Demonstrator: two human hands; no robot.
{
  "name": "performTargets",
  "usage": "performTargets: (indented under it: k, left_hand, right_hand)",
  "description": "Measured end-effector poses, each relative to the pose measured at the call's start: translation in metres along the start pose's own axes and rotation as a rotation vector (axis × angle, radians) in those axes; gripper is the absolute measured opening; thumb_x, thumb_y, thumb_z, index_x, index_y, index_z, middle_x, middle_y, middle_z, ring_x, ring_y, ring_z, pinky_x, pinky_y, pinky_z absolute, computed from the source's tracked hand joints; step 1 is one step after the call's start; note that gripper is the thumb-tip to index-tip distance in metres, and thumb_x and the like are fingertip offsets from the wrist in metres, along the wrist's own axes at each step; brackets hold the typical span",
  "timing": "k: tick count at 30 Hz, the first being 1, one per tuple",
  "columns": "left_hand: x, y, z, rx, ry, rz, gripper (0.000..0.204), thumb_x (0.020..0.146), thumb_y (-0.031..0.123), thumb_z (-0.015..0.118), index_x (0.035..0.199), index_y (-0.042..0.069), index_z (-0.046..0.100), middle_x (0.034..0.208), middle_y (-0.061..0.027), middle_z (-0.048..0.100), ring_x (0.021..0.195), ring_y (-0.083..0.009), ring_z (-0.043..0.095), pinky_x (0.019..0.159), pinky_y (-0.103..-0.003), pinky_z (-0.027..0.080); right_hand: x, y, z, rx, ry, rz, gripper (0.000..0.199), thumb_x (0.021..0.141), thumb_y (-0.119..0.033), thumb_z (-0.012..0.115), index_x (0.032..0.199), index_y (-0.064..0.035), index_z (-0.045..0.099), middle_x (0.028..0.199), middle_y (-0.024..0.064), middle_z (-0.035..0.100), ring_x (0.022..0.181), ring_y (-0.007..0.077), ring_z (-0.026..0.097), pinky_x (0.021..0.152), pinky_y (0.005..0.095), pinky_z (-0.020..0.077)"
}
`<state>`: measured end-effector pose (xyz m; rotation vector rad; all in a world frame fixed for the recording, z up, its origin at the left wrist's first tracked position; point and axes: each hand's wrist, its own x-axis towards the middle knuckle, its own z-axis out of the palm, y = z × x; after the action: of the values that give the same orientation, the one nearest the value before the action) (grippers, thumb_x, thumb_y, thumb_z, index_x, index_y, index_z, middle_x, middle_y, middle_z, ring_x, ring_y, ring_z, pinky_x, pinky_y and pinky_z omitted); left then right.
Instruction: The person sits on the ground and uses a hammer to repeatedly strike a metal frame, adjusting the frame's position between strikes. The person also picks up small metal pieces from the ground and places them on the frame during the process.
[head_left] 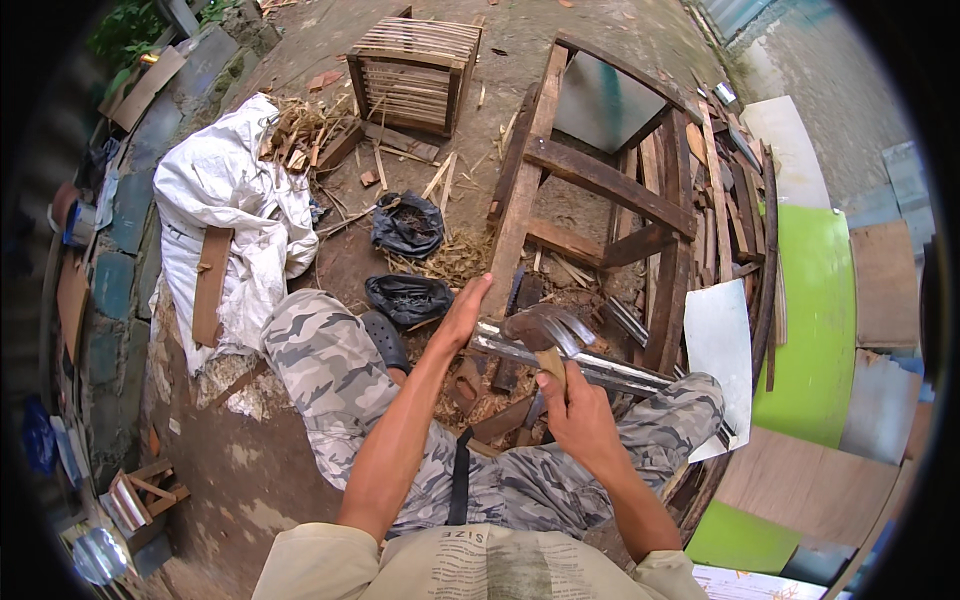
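Daylit dirt ground [330, 20] strewn with wood scraps, a slatted crate [412, 72], green boards [815, 320].

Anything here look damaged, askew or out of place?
Yes: the dark wooden frame lies tilted on the ground, weathered, amid wood scraps and shavings. The left hand steadies a metal strip; the right hand holds a claw hammer over it.

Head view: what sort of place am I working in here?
Likely an outdoor woodworking yard: bare ground strewn with wood scraps, a slatted crate, a rough wooden frame, and a hammer in the right hand.
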<state>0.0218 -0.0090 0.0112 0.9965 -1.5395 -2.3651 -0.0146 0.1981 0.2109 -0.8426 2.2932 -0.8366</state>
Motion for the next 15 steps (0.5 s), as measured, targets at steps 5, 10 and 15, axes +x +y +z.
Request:
performTargets:
  k: [5, 10, 15]
  left_hand:
    - [-0.004, 0.009, 0.000, -0.094, -0.052, -0.080, 0.071, 0.104, 0.052, 0.045, 0.143, -0.007, 0.047, 0.142, -0.0188, 0.053, 0.131, -0.0267, 0.049, 0.112, -0.036, 0.033]
    - [-0.024, 0.039, 0.012, 0.021, -0.017, -0.141, 0.085, 0.099, 0.059, 0.052, 0.151, -0.006, 0.036, 0.151, -0.0242, 0.044, 0.136, -0.0323, 0.046, 0.114, -0.037, 0.034]
    - [-0.023, 0.034, 0.005, 0.205, -0.060, -0.120, 0.096, 0.096, 0.062, 0.056, 0.153, -0.010, 0.030, 0.152, -0.0282, 0.041, 0.138, -0.0345, 0.044, 0.115, -0.038, 0.033]
  right_hand:
    - [-0.002, 0.008, 0.005, 0.064, 0.017, 0.004, 0.041, 0.105, -0.037, 0.054, 0.095, 0.0030, 0.051, 0.062, 0.0243, 0.056, 0.060, 0.0460, 0.059, 0.055, 0.0480, 0.0436]
    - [0.001, 0.007, 0.001, 0.118, 0.030, 0.037, 0.039, 0.104, -0.035, 0.057, 0.099, 0.0036, 0.055, 0.067, 0.0277, 0.060, 0.068, 0.0512, 0.062, 0.057, 0.0502, 0.0460]
    - [0.003, -0.008, -0.017, 0.132, 0.074, 0.039, 0.040, 0.105, -0.037, 0.055, 0.101, 0.0031, 0.057, 0.067, 0.0234, 0.060, 0.062, 0.0437, 0.064, 0.056, 0.0443, 0.0460]
